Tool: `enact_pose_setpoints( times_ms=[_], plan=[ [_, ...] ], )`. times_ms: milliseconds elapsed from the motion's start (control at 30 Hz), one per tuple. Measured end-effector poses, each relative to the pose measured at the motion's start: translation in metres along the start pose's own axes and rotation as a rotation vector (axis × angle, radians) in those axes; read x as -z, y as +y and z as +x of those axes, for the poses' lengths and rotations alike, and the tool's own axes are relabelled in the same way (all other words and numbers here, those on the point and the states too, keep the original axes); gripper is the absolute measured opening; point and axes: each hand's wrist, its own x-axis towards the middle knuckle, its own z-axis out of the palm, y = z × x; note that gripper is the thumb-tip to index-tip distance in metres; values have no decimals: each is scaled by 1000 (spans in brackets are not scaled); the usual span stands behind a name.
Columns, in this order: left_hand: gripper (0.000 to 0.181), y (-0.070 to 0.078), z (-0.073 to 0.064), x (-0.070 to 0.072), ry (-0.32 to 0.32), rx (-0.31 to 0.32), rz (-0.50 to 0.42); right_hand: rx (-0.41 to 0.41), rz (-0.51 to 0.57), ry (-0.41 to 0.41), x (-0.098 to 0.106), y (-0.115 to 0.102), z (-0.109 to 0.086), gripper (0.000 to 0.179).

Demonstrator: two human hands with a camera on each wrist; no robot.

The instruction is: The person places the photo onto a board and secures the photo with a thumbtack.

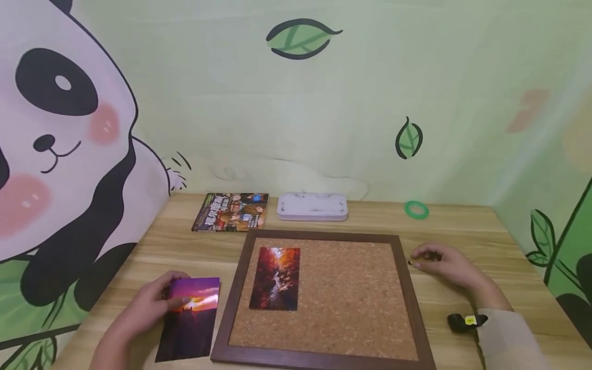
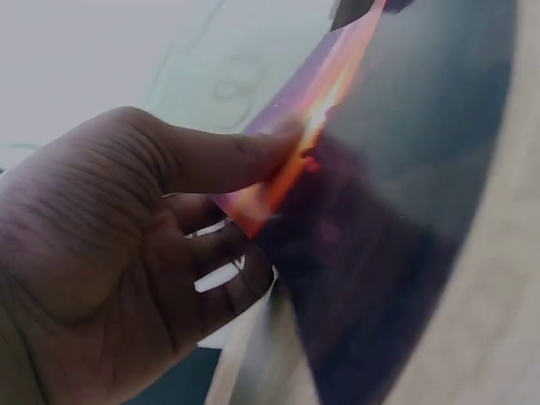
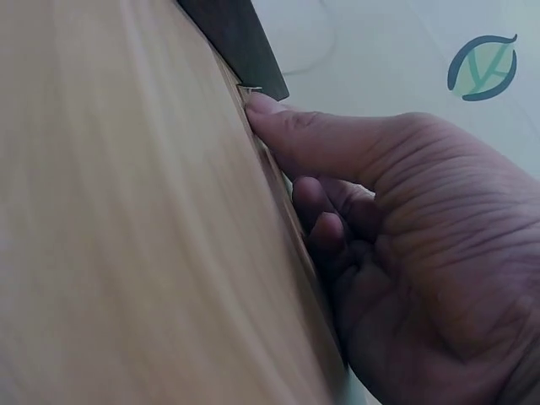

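My left hand (image 1: 147, 304) grips a glossy sunset photo (image 1: 196, 331) at its left side, with the thumb on the printed face and the fingers behind. In the left wrist view the photo bends slightly in that grip. To its right lies a cork board (image 1: 342, 303) in a dark brown frame. A photo of a stream among red trees (image 1: 276, 280) lies upright on the cork's left part. Right of the frame, my right hand (image 1: 446, 264) is low at the table, its thumb and forefinger pinching a small thumbtack (image 3: 249, 88). The other fingers are curled.
Along the back of the wooden table (image 1: 467, 226) lie a comic-style magazine (image 1: 233, 212), a white tin case (image 1: 312, 206) and a green tape ring (image 1: 407, 211). A panda-print wall cloth (image 1: 208, 92) rises behind. A black band with a yellow label (image 1: 467, 322) is at the right wrist.
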Motion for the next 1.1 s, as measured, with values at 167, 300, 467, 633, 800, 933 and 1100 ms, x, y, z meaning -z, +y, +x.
enact_pose_setpoints(
  times_ms=[167, 300, 467, 633, 800, 933, 1100],
  plan=[
    [35, 0, -3, 8, 259, -32, -68, 1, -3, 9, 2, -1, 0, 13],
    [35, 8, -2, 8, 400, -110, -247, -3, -3, 12, 3, -2, 0, 13],
    [33, 29, 2, 9, 486, -179, -314, -32, -35, 13, 5, -5, 3, 25],
    [32, 60, 14, 17, 554, -158, -439, -16, -56, 2, 6, -9, 9, 28],
    [30, 104, 39, 2, 448, -260, -496, 3, -32, -23, 4, -10, 11, 23],
    [24, 152, 59, -27, 283, -315, -457, 15, -13, -36, 0, -7, 10, 20],
    [16, 199, 84, -74, 45, -269, -417, 34, -32, -32, -5, -3, 7, 15]
  ],
)
